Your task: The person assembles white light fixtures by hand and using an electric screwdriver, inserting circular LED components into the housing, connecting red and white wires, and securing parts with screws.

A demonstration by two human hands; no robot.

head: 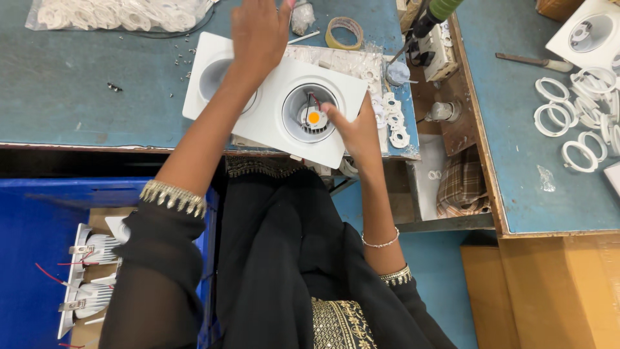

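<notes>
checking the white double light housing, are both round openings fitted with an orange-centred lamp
No: the white double light housing shows an orange-centred lamp only in the right opening; the left hand partly covers the other, which looks empty.

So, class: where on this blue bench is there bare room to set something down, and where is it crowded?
Free: bench top left of the white twin fitting, below the bagged rings. Crowded: right of the fitting, around small white parts and tape roll.

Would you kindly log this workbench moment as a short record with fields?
Held item: white twin downlight housing on the blue bench
Left hand: resting over the left opening
Right hand: at the lower right edge, thumb beside the right opening
Right opening: orange LED chip showing
Nearby: tape roll, loose white rings, blue crate
</notes>
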